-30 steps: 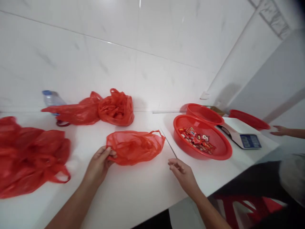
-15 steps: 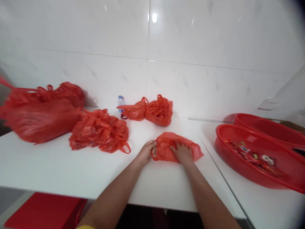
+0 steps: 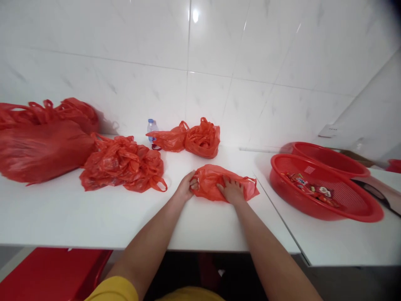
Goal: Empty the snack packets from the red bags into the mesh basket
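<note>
A crumpled red plastic bag (image 3: 211,179) lies on the white table (image 3: 94,217) in front of me. My left hand (image 3: 187,186) pinches the bag's left end, fingers closed on the plastic. My right hand (image 3: 232,191) rests on top of the bag with fingers spread, pressing it flat against the table.
A pile of red bags (image 3: 122,165) and a large full red bag (image 3: 44,150) lie at the left. Two more red bags (image 3: 191,140) and a small water bottle (image 3: 151,126) stand near the wall. At the right, a red basket (image 3: 326,205) holds wrapped sweets, a second red basket (image 3: 328,156) behind it.
My right hand came from the table edge onto the bag. The view swung left and then steadied; the bag is now more bunched between both hands.
</note>
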A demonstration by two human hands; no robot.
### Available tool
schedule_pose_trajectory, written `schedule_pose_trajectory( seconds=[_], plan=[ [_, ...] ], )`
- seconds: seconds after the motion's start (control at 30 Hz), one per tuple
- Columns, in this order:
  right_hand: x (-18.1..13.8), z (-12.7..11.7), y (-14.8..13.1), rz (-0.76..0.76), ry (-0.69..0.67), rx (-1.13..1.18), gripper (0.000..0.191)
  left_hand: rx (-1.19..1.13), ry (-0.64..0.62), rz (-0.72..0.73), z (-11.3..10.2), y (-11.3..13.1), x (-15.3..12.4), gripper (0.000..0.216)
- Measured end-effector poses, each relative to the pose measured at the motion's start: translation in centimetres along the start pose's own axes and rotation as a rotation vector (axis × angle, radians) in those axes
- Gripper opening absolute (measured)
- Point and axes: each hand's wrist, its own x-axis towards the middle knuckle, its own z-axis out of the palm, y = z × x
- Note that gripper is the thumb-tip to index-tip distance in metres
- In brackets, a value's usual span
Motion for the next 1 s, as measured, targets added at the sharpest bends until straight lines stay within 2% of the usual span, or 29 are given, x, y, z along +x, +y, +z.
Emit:
schedule_pose_trajectory(
  seconds=[0.2, 0.3, 0.43, 0.6, 0.77, 1.0],
  plan=[
    [1.0, -0.1, -0.7, 0.028, -0.028, 0.012, 0.073, -0.078, 0.015, -0.015, -0.8, -0.2, 1.0, 0.027],
    [1.4, -0.4, -1.1, 0.037, -0.034, 0.017, 0.073, -0.113, -0.016, -0.031, -0.8, 0.1, 1.1, 0.025],
    [1.6, -0.7, -1.4, 0.033, -0.020, 0.026, 0.072, -0.146, -0.082, -0.008, -0.7, 0.9, 1.0, 0.013],
    [1.6, -0.7, -1.4, 0.024, 0.007, 0.038, 0.073, -0.137, -0.109, 0.061, -0.5, 1.5, 1.0, 0.032],
    [2.1, -0.5, -1.4, -0.003, 0.038, 0.088, 0.076, 0.025, -0.081, 0.142, -1.6, 1.6, 1.7, 0.048],
    [2.4, 0.0, -1.0, -0.047, 0.086, 0.143, 0.075, 0.076, 0.016, 0.142, -2.3, 1.9, 2.4, 0.035]
  ],
)
